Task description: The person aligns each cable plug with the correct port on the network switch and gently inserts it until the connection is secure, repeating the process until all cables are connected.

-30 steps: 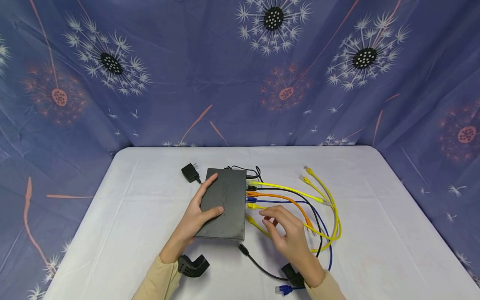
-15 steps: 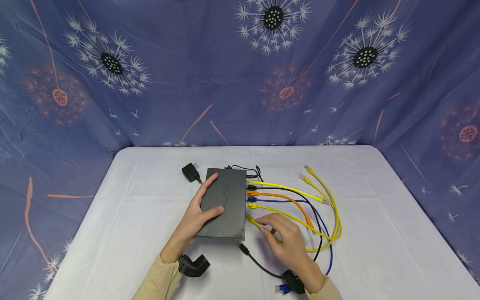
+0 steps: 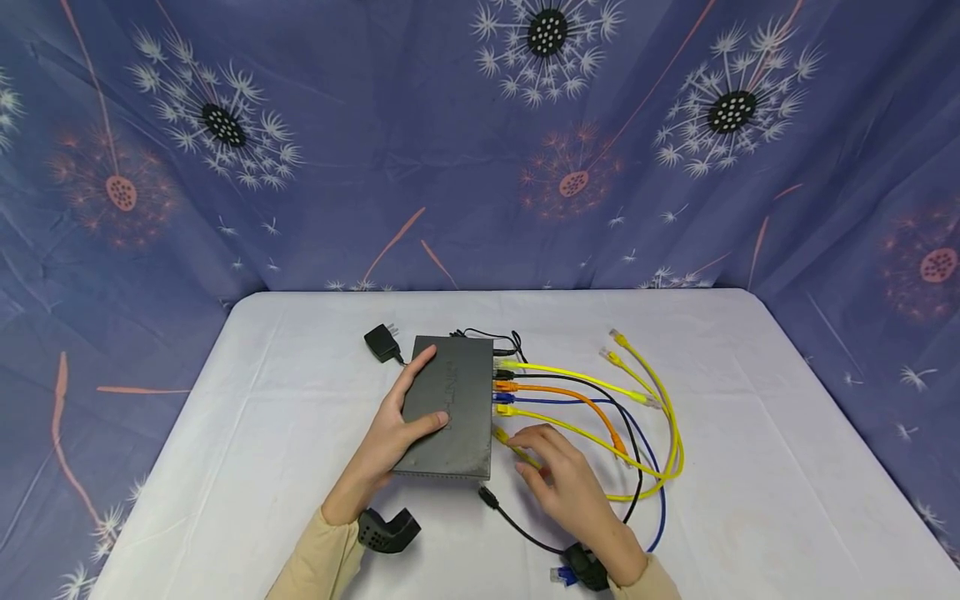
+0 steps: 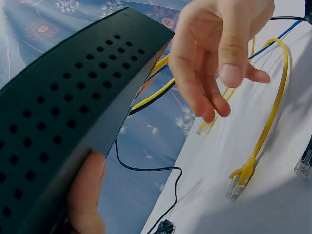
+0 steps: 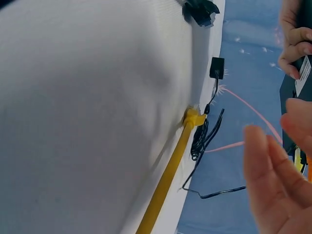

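My left hand grips a dark grey network switch, thumb on its top and fingers underneath. In the left wrist view the switch is held tilted above the table. Along its right side sits a row of plugs: light yellow, black, orange, blue and yellow. My right hand hovers right of the switch, thumb apart from the fingers and nothing between them. Below its fingertips a loose yellow network cable plug lies on the white cloth.
A black power adapter lies behind the switch with its thin cord. Yellow cable ends rest at the right. In front are a black cable plug and a blue plug. A dandelion-print curtain hangs behind the table.
My right hand has moved from beside the plugged-in yellow cable down toward the loose yellow plug, and its thumb and fingers have parted. The left hand and switch have stayed put.
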Motion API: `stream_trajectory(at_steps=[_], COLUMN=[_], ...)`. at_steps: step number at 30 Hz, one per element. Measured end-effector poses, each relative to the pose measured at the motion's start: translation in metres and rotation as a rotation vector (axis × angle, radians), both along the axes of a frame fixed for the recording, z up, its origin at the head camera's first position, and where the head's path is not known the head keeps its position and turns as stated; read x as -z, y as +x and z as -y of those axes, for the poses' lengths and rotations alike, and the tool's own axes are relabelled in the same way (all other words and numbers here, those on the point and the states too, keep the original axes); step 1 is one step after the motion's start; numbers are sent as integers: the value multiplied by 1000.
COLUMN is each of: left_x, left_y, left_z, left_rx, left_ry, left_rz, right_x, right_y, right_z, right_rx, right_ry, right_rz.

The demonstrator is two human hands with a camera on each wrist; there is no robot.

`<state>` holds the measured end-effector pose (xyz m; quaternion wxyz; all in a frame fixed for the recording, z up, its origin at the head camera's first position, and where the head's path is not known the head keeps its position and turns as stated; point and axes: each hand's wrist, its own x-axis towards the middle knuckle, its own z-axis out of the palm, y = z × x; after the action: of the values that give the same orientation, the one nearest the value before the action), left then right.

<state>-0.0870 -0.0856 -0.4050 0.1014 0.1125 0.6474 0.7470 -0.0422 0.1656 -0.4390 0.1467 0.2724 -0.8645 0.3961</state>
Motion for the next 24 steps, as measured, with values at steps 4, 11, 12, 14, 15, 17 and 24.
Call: stream_trajectory(at_steps=[4, 11, 12, 14, 15, 17, 24], left_x=[1, 2, 2, 2, 2, 3, 4], left_y=[0, 0, 1, 1, 1, 1, 1], left_z=[0, 1, 1, 1, 1, 1, 1], left_rx=[-4, -4, -4, -2, -2, -3, -7], left_ry=[-1, -7, -6, -1, 0, 0, -8], left_rz=[6, 12, 12, 15, 16, 19, 17], right_x=[0, 1, 1, 1, 2, 2, 3], right_y=[0, -1, -1, -1, -1, -1, -1], right_z=[0, 0, 0, 0, 0, 1, 2], right_rx=[31, 75, 79, 89, 96, 107, 130], right_ry=[32, 97, 103, 116, 124, 138, 184], right_rz=[65, 152, 158, 170, 181, 209, 291])
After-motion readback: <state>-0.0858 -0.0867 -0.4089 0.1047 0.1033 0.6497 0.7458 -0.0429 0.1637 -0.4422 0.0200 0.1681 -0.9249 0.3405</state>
